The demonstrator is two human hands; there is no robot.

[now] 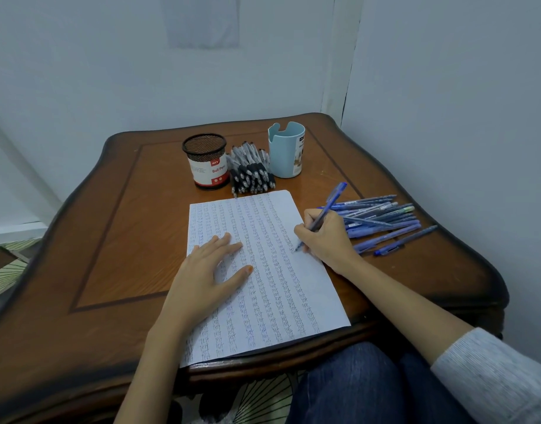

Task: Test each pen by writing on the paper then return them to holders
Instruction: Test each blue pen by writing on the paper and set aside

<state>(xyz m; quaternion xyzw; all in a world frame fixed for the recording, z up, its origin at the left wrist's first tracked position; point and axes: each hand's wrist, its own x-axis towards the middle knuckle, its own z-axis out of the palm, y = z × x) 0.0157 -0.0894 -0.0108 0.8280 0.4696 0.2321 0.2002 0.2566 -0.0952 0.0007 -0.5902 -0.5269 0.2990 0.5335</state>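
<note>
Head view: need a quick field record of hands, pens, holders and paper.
left hand: flat on the paper, fingers straight
right hand: grips a blue pen, tip on the paper
paper: covered in rows of writing, near edge overhangs the table
mesh holder: upright, no pens sticking out
light blue holder: upright, no pens sticking out
black pens: piled on the table between the holders
loose blue pens: heaped right of the paper
</note>
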